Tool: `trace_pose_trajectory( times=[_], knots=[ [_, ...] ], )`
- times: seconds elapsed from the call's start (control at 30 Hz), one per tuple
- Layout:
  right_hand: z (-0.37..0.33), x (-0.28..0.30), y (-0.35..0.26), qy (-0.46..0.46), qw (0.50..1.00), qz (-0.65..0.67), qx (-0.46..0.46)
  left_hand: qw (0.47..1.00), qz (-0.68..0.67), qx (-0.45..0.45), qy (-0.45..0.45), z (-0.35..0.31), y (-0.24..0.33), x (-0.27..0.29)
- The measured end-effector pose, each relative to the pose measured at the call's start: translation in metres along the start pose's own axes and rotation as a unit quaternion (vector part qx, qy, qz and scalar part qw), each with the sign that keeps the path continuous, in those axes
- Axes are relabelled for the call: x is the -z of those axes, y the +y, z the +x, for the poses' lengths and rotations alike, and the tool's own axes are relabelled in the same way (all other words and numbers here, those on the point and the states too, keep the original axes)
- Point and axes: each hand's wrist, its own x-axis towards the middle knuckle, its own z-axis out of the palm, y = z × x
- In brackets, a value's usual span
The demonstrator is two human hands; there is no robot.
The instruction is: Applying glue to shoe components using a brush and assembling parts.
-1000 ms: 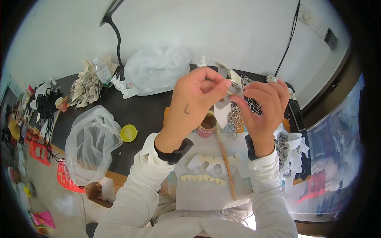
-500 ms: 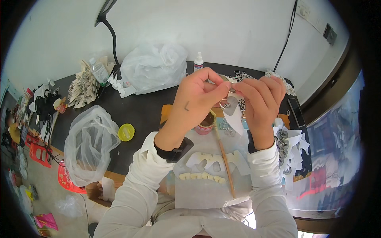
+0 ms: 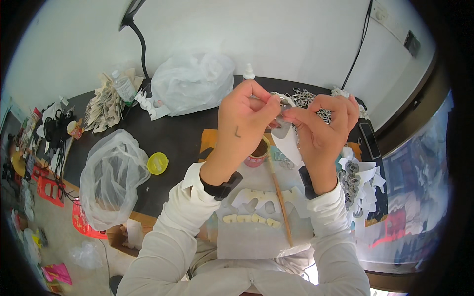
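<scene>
Both hands, left hand (image 3: 244, 123) and right hand (image 3: 323, 128), pinch a white paper cutout (image 3: 288, 141) in a narrow grip above the bench (image 3: 173, 135).

Both hands (image 3: 291, 123) pinch a paper cutout (image 3: 288, 140) — perhaps mid-fold.

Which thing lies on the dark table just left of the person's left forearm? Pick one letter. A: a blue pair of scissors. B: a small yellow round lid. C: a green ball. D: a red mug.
B: a small yellow round lid lies on the dark table, between the clear plastic bag and the left forearm.
</scene>
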Motion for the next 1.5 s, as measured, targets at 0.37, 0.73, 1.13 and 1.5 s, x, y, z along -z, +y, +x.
trace_pose_trajectory(
  times=[0.37, 0.73, 1.13, 1.5],
  knots=[
    [0.002, 0.009, 0.005, -0.033, 0.999, 0.006, 0.030, 0.996, -0.074, 0.021, -0.044, -0.005, 0.017, 0.003],
    [0.000, 0.003, 0.014, 0.018, 0.981, 0.145, -0.126, 0.996, 0.048, -0.072, -0.023, 0.003, -0.009, 0.003],
    [-0.002, -0.008, 0.017, -0.073, 0.994, -0.001, -0.080, 0.995, 0.081, -0.017, -0.052, -0.002, -0.011, -0.007],
    [-0.011, -0.009, 0.018, -0.041, 0.982, 0.113, -0.146, 0.995, -0.032, 0.050, -0.077, -0.007, -0.004, -0.011]
  ],
)
